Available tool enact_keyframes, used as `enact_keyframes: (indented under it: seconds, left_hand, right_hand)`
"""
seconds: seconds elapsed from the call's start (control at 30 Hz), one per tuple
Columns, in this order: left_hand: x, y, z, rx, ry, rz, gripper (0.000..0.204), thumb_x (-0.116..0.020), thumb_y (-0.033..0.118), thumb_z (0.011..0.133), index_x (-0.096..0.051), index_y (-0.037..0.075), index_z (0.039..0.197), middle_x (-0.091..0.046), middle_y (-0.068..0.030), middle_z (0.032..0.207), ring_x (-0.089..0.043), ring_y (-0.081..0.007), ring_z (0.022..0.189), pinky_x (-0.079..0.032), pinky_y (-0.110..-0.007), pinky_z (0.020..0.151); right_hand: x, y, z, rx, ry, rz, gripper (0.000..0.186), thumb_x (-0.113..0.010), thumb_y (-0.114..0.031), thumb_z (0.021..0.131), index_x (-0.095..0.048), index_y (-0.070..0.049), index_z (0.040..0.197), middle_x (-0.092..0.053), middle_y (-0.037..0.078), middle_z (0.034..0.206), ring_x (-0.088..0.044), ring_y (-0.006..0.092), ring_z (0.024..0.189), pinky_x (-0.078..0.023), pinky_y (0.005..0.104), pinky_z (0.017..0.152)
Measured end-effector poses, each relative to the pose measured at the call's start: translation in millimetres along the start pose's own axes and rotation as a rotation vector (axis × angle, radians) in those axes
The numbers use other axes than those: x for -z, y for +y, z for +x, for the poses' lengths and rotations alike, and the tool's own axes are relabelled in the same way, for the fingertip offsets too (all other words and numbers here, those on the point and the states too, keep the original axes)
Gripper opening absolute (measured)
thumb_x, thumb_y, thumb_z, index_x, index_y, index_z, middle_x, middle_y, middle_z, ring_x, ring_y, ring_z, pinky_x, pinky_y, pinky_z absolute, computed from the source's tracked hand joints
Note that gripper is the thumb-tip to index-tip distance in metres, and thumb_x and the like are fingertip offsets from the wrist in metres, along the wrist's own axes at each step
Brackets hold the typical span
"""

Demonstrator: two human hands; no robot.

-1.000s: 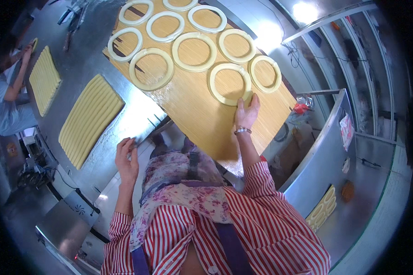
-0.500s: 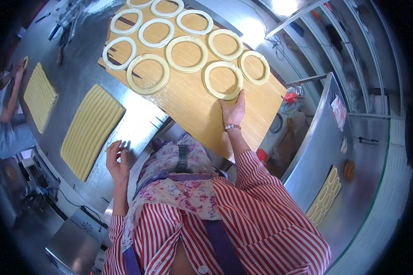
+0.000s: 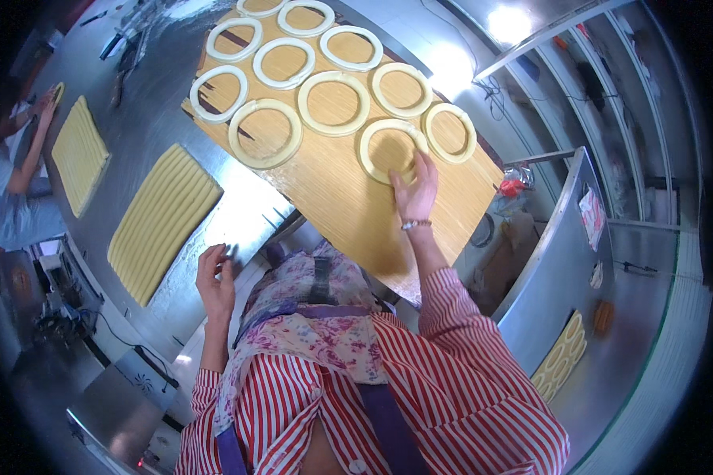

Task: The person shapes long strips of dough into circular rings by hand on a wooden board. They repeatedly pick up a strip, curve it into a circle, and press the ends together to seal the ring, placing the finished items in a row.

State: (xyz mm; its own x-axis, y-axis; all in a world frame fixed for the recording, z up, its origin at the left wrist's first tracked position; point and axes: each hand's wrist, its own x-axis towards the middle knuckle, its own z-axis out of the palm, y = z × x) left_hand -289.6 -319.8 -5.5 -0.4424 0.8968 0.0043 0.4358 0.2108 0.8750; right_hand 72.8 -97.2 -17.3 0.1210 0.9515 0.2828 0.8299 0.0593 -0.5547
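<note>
On a wooden board (image 3: 333, 190) lie several pale dough rings. My right hand (image 3: 417, 196), with a beaded bracelet at its wrist, is at the near right edge of the closest dough ring (image 3: 365, 150). Its thumb and fingers are apart, the fingertips overlapping the ring's edge; whether they touch it I cannot tell. My left hand (image 3: 215, 281) hovers with loosely bent, parted fingers and nothing in it. Beyond it, a block of dough ropes (image 3: 166, 222) lies side by side on the metal table (image 3: 170, 305).
A second block of dough ropes (image 3: 81, 158) lies farther left. There a co-worker's hand (image 3: 46, 115) holds a dough ring (image 3: 58, 93). Dark-handled tools (image 3: 117, 83) lie at the table's far left. More ring-shaped pieces (image 3: 561, 356) sit low at right, past a metal panel (image 3: 550, 237).
My right hand has loosened from the nearest ring, its fingers now more visible and spread. The ring stays on the board. The whole view has shifted slightly; my left hand stays raised.
</note>
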Motion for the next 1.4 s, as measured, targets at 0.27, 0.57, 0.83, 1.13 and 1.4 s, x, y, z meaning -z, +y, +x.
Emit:
enact_keyframes:
  seconds: [0.27, 0.57, 0.83, 1.13, 1.4]
  left_hand:
    - [-15, 11, -21, 0.029, 0.039, -0.008, 0.032, -0.058, -0.004, 0.091, -0.065, 0.004, 0.121, -0.061, -0.0114, 0.12, -0.066, -0.019, 0.095, -0.055, -0.03, 0.08]
    - [-12, 14, -51, 0.11, 0.164, 0.003, 0.033, -0.058, -0.003, 0.09, -0.065, 0.004, 0.121, -0.061, -0.0122, 0.119, -0.066, -0.0198, 0.093, -0.054, -0.03, 0.079]
    - [56, -34, -30, 0.063, 0.381, 0.203, 0.039, -0.058, -0.001, 0.089, -0.061, 0.005, 0.128, -0.056, -0.0155, 0.13, -0.061, -0.0291, 0.11, -0.051, -0.037, 0.091]
    - [126, -75, 10, 0.068, 0.01, 0.688, 0.062, -0.052, 0.022, 0.098, -0.03, 0.003, 0.153, -0.024, -0.0151, 0.162, -0.019, -0.0367, 0.15, -0.012, -0.056, 0.121]
    - [146, -95, -9, -0.049, -0.029, 0.671, 0.06, -0.05, 0.026, 0.099, -0.033, 0.004, 0.152, -0.029, -0.0119, 0.161, -0.022, -0.0347, 0.149, -0.011, -0.055, 0.121]
  right_hand:
    - [-40, -45, 69, 0.269, -0.276, -0.314, 0.07, -0.08, -0.051, 0.07, -0.062, -0.005, 0.12, -0.059, 0.011, 0.124, -0.049, 0.0264, 0.127, -0.029, 0.0548, 0.113]
    - [-34, -59, 72, 0.238, -0.416, -0.319, 0.066, -0.076, -0.048, 0.073, -0.059, -0.009, 0.124, -0.057, 0.009, 0.128, -0.047, 0.0262, 0.129, -0.027, 0.0538, 0.113]
    - [-19, -99, 46, 0.49, -0.299, -0.108, 0.051, -0.071, -0.037, 0.083, -0.061, -0.005, 0.121, -0.059, 0.017, 0.123, -0.052, 0.0353, 0.121, -0.038, 0.0513, 0.106]
    - [-127, -297, -156, 1.118, -0.765, 0.033, 0.054, -0.06, -0.027, 0.093, -0.049, 0.001, 0.138, -0.041, 0.013, 0.152, -0.035, 0.0319, 0.143, -0.028, 0.0509, 0.115]
    - [-151, -323, -202, 1.129, -0.799, -0.219, 0.066, -0.054, -0.03, 0.096, -0.031, -0.004, 0.152, -0.03, 0.011, 0.16, -0.025, 0.0294, 0.149, -0.015, 0.059, 0.118]
